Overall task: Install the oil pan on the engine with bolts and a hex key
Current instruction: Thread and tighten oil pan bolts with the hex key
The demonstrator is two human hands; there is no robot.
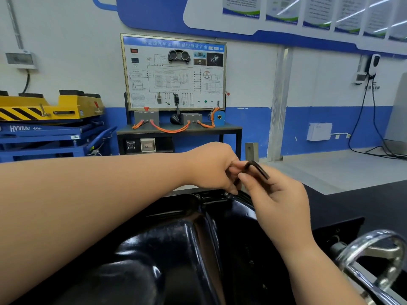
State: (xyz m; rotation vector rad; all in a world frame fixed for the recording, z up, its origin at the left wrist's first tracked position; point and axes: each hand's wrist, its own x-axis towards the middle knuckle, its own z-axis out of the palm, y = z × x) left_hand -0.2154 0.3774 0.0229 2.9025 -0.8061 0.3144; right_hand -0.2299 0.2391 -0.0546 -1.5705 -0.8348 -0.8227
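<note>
While both hands are meeting over the far rim of the oil pan [176,238], the left hand [211,168] is pinching the black hex key [258,170] just beside its bend. The right hand [279,201] is curling thumb and forefinger round the same key lower down, so each grip is narrow and closed on the tool. One leg of the key is sticking out toward the right; the other is dropping behind the fingers toward the pan's flange, and its tip is hidden, so I cannot tell whether it is seating in a bolt.

The pan is lying sump-up, filling the lower middle of the view, with the engine presumably beneath it and out of sight. What looks like a bolt head [197,196] is showing on the far flange, left of the hands. A dark surface [352,194] is running off to the right, and a chrome handwheel [374,260] is sitting at the lower right.

By my judgement the key is handling as a light, stiff steel rod, smooth enough to twist out of a loose pinch. Taking it by the free leg should be giving leverage, while the other hand is steadying the bend. The pan is looking rigid and glossy, likely slippery on its curved walls, so the flat flange is the safer place to hold.
</note>
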